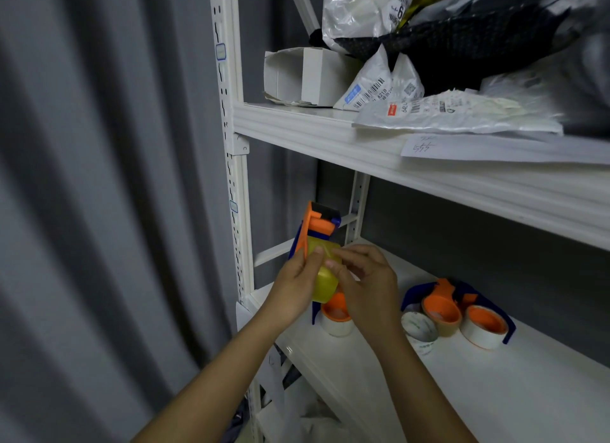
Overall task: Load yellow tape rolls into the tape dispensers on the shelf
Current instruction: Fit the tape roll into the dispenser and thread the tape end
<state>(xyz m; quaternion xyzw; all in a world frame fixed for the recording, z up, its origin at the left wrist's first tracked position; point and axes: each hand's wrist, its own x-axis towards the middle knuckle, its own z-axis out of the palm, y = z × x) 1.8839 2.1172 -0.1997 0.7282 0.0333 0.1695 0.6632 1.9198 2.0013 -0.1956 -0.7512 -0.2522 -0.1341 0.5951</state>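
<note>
Holding the blue-and-orange tape dispenser (317,231) upright at the left end of the lower shelf (495,393), my left hand (293,287) wraps its fingers round the dispenser's left side, thumb pressed on the yellow tape roll (325,277) seated in it. My right hand (366,281) comes in from the other side with its fingers bent, and the thumb and forefinger pinch at the face of the yellow roll, just below the dispenser's orange head; I cannot tell whether they have a loose tape end or only the roll's surface. Both forearms rise from the bottom of the view and meet at the dispenser, wrists close together.

Directly under the held dispenser, partly hidden by my right hand, a white tape roll with an orange core (336,317) sits on the lower shelf. To the right of the held dispenser, well apart from my hands, two more dispensers (458,297) lie on the same shelf carrying pale rolls on orange hubs, with an empty cardboard core (419,330) just in front of them.

Above the held dispenser, the upper shelf (330,129) carries an open white carton (303,76), labelled white mailer bags (379,86) and a dark bag (462,43). Left of the held dispenser stands the white slotted shelf post (231,145), with a grey curtain (99,178) beyond it.
</note>
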